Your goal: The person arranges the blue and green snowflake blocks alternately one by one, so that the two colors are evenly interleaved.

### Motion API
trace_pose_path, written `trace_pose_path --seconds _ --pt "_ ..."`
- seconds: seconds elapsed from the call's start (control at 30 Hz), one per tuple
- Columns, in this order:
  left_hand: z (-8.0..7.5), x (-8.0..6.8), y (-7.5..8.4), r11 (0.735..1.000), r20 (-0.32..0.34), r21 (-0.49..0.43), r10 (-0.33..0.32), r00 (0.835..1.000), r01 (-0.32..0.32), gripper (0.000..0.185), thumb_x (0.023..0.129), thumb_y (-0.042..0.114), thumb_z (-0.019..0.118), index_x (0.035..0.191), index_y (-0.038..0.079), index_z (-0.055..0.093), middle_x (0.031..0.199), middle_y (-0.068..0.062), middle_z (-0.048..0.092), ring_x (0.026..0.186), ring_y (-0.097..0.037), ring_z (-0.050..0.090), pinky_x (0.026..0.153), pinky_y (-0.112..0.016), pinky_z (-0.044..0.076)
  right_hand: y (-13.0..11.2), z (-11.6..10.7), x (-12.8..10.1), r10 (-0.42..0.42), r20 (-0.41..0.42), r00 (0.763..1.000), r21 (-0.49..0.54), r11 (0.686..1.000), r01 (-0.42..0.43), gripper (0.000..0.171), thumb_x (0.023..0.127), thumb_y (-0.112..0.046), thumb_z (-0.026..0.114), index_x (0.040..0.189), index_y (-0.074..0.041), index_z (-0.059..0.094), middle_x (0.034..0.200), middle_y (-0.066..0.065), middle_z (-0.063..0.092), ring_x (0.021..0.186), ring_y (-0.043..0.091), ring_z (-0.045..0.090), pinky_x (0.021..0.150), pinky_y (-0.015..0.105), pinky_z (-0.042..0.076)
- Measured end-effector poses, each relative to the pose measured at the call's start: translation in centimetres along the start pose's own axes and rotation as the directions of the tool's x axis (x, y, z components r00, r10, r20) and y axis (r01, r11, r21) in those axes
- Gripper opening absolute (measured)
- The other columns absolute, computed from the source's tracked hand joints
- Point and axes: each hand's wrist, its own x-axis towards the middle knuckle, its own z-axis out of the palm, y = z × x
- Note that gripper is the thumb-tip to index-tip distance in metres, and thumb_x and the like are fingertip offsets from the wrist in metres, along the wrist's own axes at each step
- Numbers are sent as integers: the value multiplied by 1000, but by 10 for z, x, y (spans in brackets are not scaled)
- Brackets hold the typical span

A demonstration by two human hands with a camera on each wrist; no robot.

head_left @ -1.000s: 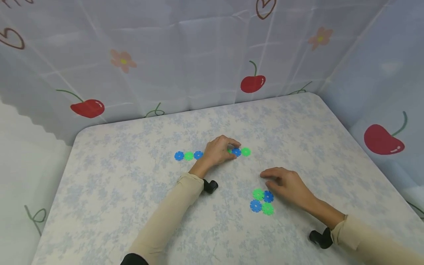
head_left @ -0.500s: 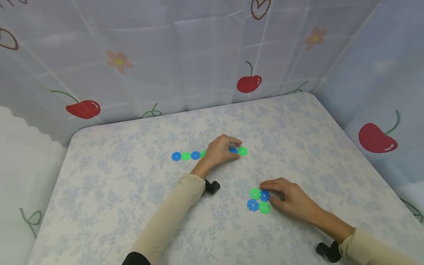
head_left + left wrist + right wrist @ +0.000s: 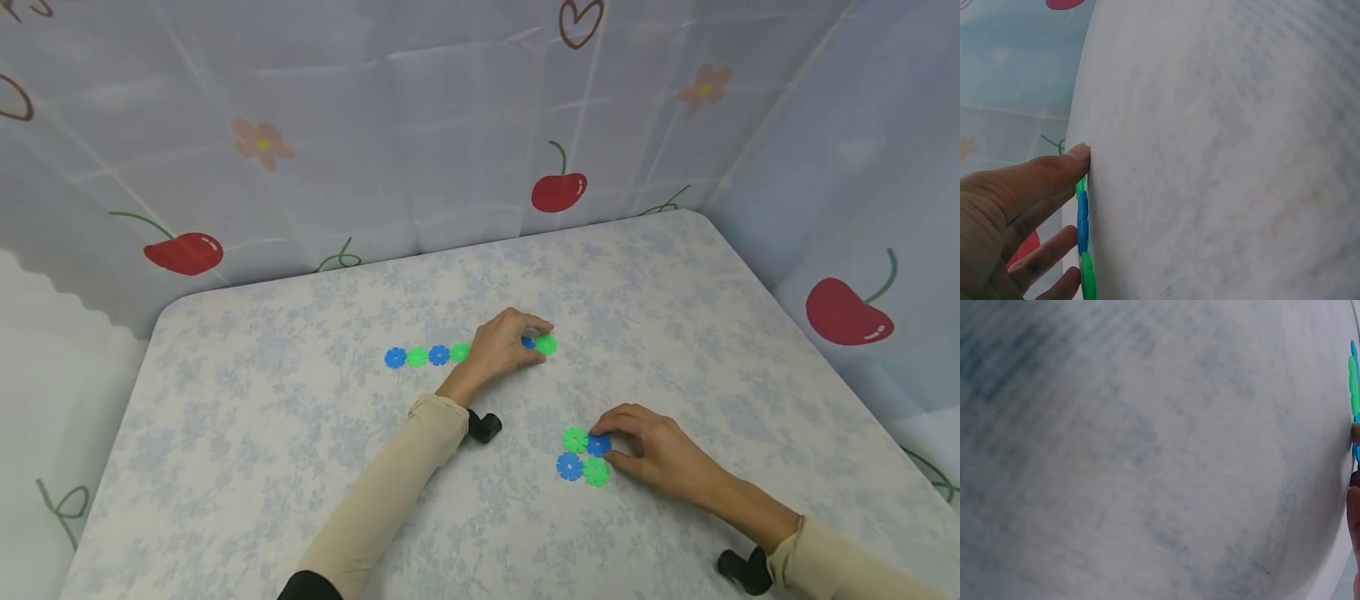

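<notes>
A row of flat notched plastic discs, blue and green in turn, lies on the table beneath my left hand. That hand's thumb and index finger pinch the green notched disc at the row's right end by opposite edges. In the left wrist view a blue disc stands beside the fingers; the middle of the row is hidden from the head view. Nearer me, two green and two blue discs form a square. My right hand pinches its upper right blue notched disc, beside a green disc.
The table has a pale blue patterned cover. A curtain printed with cherries hangs along its back and sides. Black wrist mounts sit at both cuffs.
My right hand has come down and toward me onto the square's blue disc, fingers closing on its edges. My left hand has slid slightly right along the row to the end disc.
</notes>
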Motion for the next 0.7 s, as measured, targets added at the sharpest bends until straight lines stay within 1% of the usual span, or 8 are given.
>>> trace_pose_path --seconds 0.23,0.47,0.7 --pt "0 0 0 1000 -7 26 1 1000 0 43 72 29 75 113 26 64 114 10 62 99 -6 58 80 -29 49 1 0 -2 -1 0 1000 16 1000 1 33 71 -14 75 100 -25 63 106 -16 55 95 1 54 74 23 49" --pt "1 0 0 1000 -23 10 -4 1000 4 41 73 29 74 112 27 65 111 10 60 99 -7 56 81 -31 48 2 -2 -4 -28 21 999 -2 1000 28 35 72 -15 74 103 -25 63 110 -13 56 102 5 53 80 28 49" --pt "2 -1 1 999 -27 -13 -30 999 29 40 73 28 75 112 27 65 112 9 60 99 -7 57 80 -31 48 4 -4 -5 -57 42 998 -5 998 57 37 73 -16 74 106 -26 63 111 -14 56 104 5 53 81 28 49"
